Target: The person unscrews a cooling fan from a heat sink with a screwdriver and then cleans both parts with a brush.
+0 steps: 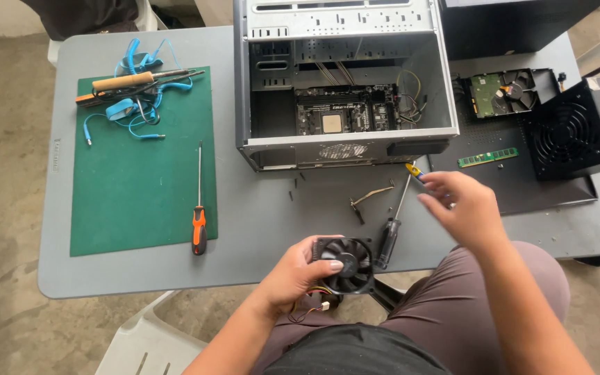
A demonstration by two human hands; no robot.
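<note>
Head view, looking down on a grey table (258, 229). My left hand (300, 271) grips a small black cooling fan (345, 265) at the table's near edge, fingers wrapped round its frame, thumb across the hub; its coloured wires hang below. My right hand (463, 205) hovers over the table, fingers loosely spread and holding nothing, beside a yellow-tipped tool (414, 171). A black-handled screwdriver (390, 236) lies between the hands, just beside the fan. An open computer case (345, 83) stands behind, motherboard exposed. On the green mat (140, 187) rests an orange-handled screwdriver (198, 208).
</note>
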